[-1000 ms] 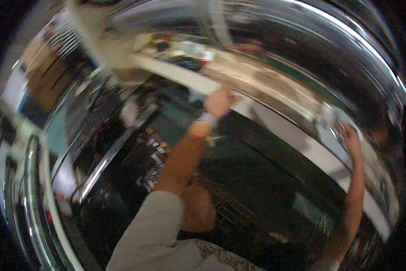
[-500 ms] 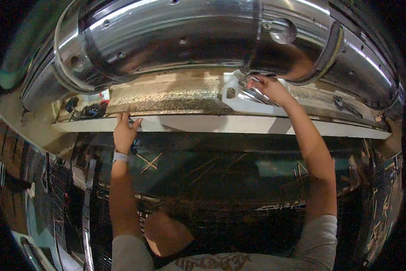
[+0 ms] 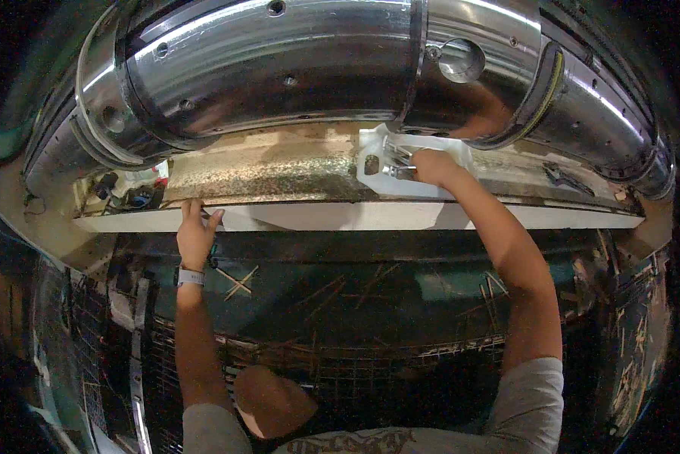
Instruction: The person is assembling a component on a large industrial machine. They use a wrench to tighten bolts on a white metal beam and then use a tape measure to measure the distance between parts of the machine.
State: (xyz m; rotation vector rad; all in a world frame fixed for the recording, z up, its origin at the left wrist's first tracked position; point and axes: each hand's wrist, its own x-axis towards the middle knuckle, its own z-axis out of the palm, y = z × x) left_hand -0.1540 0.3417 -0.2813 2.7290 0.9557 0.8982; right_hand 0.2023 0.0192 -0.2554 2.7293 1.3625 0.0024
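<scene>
My right hand (image 3: 434, 168) reaches into a white plastic jug (image 3: 419, 188) lying on its side with its upper wall cut away. Its fingers are closed among shiny metal pieces (image 3: 396, 160); what they pinch is hidden. At the left, my left hand (image 3: 196, 236) rests at the pale ledge's front edge (image 3: 294, 219), fingers bent together over the top and thumb out to the right. Something dark and teal (image 3: 214, 256) shows beside its wrist, perhaps the end of a thing in the palm; I cannot make it out.
A large polished metal cylinder (image 3: 279, 60) with holes spans the far side, close above the ledge. Dark tools (image 3: 135, 195) lie at the ledge's left end, and a dark tool (image 3: 567, 180) at its right. Crossed wooden sticks (image 3: 238, 282) lie below.
My right hand has come down and left from the cylinder's underside into the jug. The whole view has shifted slightly; my left hand stays at the ledge edge.
</scene>
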